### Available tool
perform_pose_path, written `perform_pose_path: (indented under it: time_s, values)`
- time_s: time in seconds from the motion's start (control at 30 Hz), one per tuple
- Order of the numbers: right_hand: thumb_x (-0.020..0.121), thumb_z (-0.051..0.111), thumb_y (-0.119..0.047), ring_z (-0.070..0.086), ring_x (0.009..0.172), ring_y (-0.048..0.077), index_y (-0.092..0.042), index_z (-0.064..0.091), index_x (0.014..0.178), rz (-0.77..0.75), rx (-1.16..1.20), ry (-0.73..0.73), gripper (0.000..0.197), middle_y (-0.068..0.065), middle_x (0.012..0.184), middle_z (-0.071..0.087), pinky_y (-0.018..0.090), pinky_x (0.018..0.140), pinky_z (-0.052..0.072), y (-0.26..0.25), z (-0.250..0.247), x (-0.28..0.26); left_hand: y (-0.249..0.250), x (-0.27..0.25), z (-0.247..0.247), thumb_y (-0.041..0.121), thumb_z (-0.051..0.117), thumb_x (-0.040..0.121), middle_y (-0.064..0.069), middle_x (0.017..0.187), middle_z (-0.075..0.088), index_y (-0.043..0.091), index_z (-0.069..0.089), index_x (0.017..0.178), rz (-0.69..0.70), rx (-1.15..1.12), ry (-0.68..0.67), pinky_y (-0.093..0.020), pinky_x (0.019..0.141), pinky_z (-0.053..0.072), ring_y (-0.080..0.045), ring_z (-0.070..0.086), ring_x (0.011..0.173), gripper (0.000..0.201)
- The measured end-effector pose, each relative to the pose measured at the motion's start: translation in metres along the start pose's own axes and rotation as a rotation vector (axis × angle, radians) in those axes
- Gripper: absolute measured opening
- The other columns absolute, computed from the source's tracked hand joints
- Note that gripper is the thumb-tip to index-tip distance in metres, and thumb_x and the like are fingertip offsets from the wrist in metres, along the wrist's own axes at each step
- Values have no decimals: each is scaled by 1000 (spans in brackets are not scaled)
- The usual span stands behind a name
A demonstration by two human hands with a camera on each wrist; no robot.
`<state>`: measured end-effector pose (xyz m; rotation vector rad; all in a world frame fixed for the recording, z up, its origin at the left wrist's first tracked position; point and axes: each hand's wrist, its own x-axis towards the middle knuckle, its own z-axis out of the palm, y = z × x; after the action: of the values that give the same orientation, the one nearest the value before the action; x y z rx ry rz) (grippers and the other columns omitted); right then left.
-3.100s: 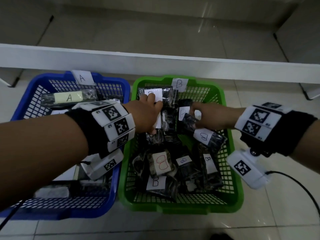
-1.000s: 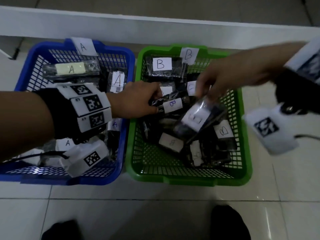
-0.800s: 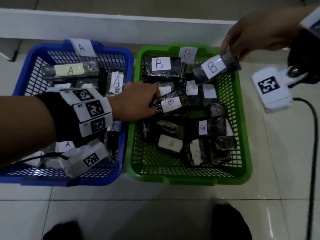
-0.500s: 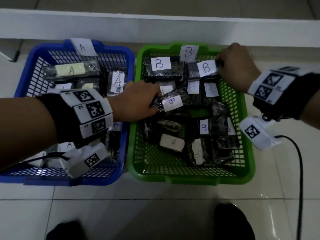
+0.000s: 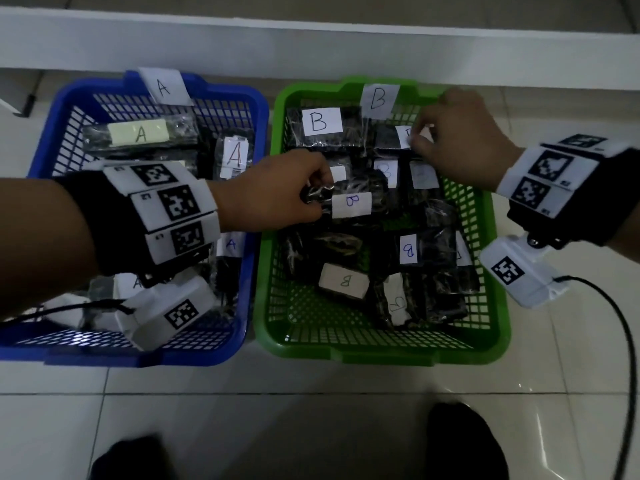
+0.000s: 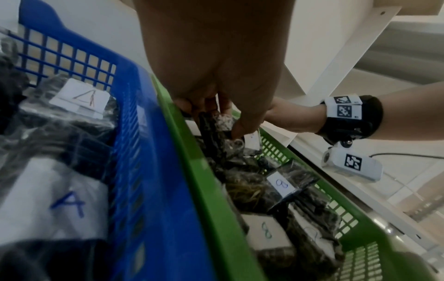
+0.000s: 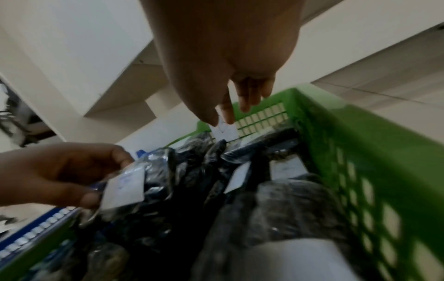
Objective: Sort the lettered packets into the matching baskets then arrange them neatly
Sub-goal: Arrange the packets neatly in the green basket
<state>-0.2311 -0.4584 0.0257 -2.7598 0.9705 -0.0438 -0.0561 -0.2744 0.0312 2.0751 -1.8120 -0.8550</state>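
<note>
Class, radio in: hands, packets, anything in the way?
Left hand grips a B packet in the green basket. Right hand open, touching a back-row packet. Nothing blocking.

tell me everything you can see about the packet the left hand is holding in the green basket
The packet is a clear, crinkly plastic bag of dark contents with a white paper label bearing a blue B. It lies roughly crosswise in the middle of the green basket, resting on other dark packets. The left hand pinches its left end between thumb and curled fingers; the right hand does not touch it.

A tiled floor [image 5: 311, 410] (pale, glossy) bears a blue basket [image 5: 256, 109] beside a green basket [image 5: 381, 351].
</note>
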Motion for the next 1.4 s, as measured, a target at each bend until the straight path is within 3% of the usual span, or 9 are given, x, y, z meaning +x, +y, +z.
perform_pose_path:
  time_s: [0.13,0.3,0.4,0.53,0.73,0.9,1.1,1.27,1.4]
  values:
    - [91,54,-41,53,71,7,-18,65,98,42,413,-181,27,-9,80,58,18,60,40,-34,-15,-10,7,13,-5,17,67,82,7,99,54,16,56,112,-3,-133,82,0,63,37,-5,52,81,32]
    - [88,61,-31,67,74,24,-14,56,116,174,841,-325,34,4,98,66,34,62,58,-30,-27,-9,13,28,-1,19,66,86,4,97,53,14,53,113,-25,-285,199,-3,62,39,-8,53,82,31]
    - [84,67,-29,67,86,34,-17,53,114,235,756,-247,35,9,103,65,46,72,57,-12,-29,-3,11,26,-3,25,65,86,-1,106,47,10,49,118,31,-142,246,-11,68,40,-12,51,92,39]
    - [79,73,-27,56,77,18,-18,48,112,252,499,-160,42,6,103,60,23,52,40,5,-31,1,-8,16,-4,28,65,83,-10,111,53,11,55,112,131,286,164,-36,80,44,-24,53,98,35]
    - [81,72,-20,56,69,8,-17,59,114,241,520,-82,35,5,100,61,12,52,42,5,-35,10,-29,7,-1,39,58,84,-6,117,53,18,51,120,166,606,46,-40,90,35,-27,52,108,42]
    - [85,67,-23,62,90,23,-18,54,117,244,524,-93,34,7,111,62,37,76,54,2,-17,6,-27,12,-4,34,54,86,-5,109,56,18,57,110,171,578,74,-39,86,33,-27,54,101,29]
    - [89,61,-21,51,65,8,-14,43,118,264,613,-47,35,2,93,58,21,53,40,5,-6,0,-26,18,-14,29,64,79,-17,116,48,9,50,117,63,472,314,-43,88,34,-33,45,108,44]
    - [89,59,-18,63,90,29,-19,47,112,232,647,47,26,9,106,61,45,75,55,3,-3,0,-35,43,-24,50,64,79,-14,143,35,16,25,146,-85,467,157,-48,103,26,-33,31,129,84]
    - [90,54,-18,60,90,15,-25,44,101,228,700,311,16,-2,101,58,33,78,55,8,-13,3,-33,57,-25,54,64,77,-12,138,44,17,33,143,-122,552,118,-46,100,25,-33,31,127,82]
